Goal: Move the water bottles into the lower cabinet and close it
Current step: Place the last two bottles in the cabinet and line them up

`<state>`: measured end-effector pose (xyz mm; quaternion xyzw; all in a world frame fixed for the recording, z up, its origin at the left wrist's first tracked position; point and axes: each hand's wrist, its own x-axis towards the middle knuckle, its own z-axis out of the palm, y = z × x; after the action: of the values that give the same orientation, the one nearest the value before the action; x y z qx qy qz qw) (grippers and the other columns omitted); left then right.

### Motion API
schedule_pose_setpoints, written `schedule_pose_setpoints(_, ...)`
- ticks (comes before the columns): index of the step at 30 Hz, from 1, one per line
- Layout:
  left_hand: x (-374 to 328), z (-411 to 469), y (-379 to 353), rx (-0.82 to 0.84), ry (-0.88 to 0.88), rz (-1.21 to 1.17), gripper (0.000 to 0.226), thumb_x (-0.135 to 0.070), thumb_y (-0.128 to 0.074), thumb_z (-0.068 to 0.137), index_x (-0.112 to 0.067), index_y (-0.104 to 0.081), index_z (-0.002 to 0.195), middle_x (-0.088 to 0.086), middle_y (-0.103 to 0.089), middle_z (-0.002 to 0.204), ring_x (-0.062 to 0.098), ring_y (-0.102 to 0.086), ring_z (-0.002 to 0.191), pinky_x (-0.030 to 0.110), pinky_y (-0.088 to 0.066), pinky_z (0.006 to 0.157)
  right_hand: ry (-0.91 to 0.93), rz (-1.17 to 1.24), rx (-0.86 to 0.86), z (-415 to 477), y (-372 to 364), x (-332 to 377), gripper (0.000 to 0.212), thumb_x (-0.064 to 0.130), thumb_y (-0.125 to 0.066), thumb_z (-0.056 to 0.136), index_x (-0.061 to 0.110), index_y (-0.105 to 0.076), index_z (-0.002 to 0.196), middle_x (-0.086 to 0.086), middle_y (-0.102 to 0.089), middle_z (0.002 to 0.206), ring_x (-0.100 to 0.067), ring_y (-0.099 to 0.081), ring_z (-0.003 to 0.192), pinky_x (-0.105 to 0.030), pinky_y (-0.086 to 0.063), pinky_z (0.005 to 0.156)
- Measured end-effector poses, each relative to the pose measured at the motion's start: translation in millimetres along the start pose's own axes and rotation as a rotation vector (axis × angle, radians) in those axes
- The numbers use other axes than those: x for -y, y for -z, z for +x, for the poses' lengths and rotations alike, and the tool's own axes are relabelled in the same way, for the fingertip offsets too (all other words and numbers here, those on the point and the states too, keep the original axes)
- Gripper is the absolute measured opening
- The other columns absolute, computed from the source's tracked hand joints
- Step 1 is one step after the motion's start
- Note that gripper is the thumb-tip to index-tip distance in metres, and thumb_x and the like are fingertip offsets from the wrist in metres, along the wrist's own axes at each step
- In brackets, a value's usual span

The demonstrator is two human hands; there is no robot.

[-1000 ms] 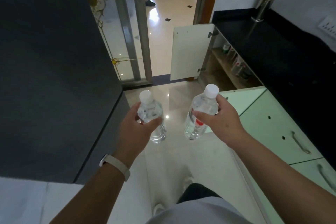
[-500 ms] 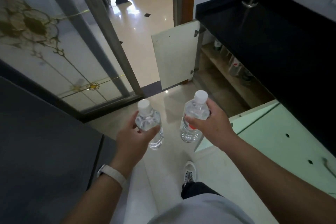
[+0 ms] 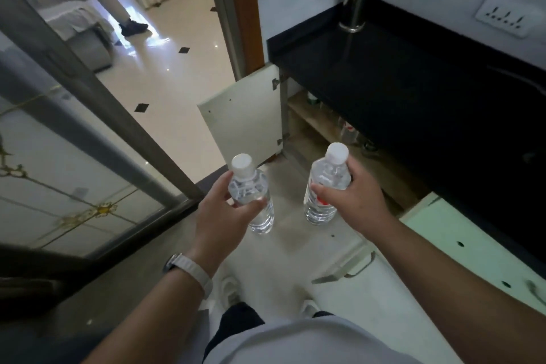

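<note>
My left hand point(image 3: 221, 213) grips a clear water bottle point(image 3: 261, 210) with a white cap, held upright over the floor. My right hand point(image 3: 354, 201) grips a second clear water bottle point(image 3: 320, 204) with a white cap and a red mark on its label. Ahead on the right, the lower cabinet point(image 3: 319, 127) under the black counter stands open, its cream door point(image 3: 242, 118) swung out to the left. A wooden shelf inside carries a few bottles point(image 3: 350, 131). Both hands are short of the cabinet opening.
A black countertop point(image 3: 399, 83) with a metal utensil holder point(image 3: 354, 9) runs along the right. Pale green drawer fronts point(image 3: 461, 245) lie at my right, with another door point(image 3: 345, 260) open below my right arm. A glass sliding door point(image 3: 74, 171) is at my left. A person sits in the far room.
I have walked forward; the open cabinet and its door are closer and larger. Both hands still hold their bottles in the same pose.
</note>
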<state>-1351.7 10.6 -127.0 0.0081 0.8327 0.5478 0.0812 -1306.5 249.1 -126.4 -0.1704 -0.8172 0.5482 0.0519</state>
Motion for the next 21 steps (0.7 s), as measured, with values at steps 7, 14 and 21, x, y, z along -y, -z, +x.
schedule_pose_setpoints(7, 13, 107, 18, 0.192, -0.031, 0.06, 0.05, -0.033, -0.087, 0.068, -0.034, -0.068, 0.115, -0.015, -0.074, 0.101, 0.005, -0.071, 0.093, 0.041, -0.058, 0.089, -0.126, -0.041, -0.207, 46, -40, 17, 0.037, 0.029, -0.084, 0.07, 0.031, -0.062, 0.099, 0.01, -0.069, 0.089, -0.005, -0.066, 0.083, -0.038, -0.056, 0.082)
schedule_pose_setpoints(14, 17, 218, 60, 0.406, -0.077, 0.118, 0.042, -0.029, -0.085, 0.073, -0.042, -0.064, 0.106, -0.018, -0.072, 0.094, -0.006, -0.064, 0.084, 0.01, -0.045, 0.07, -0.295, -0.057, -0.504, 80, -106, 52, 0.046, 0.037, -0.083, 0.071, 0.033, -0.06, 0.11, 0.015, -0.066, 0.096, -0.002, -0.063, 0.087, -0.024, -0.05, 0.076)
schedule_pose_setpoints(21, 16, 276, 64, 0.583, -0.097, 0.092, 0.044, -0.026, -0.084, 0.078, -0.042, -0.061, 0.112, -0.018, -0.07, 0.097, -0.004, -0.064, 0.086, 0.007, -0.04, 0.063, -0.368, -0.055, -0.663, 84, -133, 78, 0.038, 0.038, -0.082, 0.073, 0.037, -0.057, 0.101, 0.014, -0.066, 0.091, 0.004, -0.062, 0.081, -0.02, -0.049, 0.067)
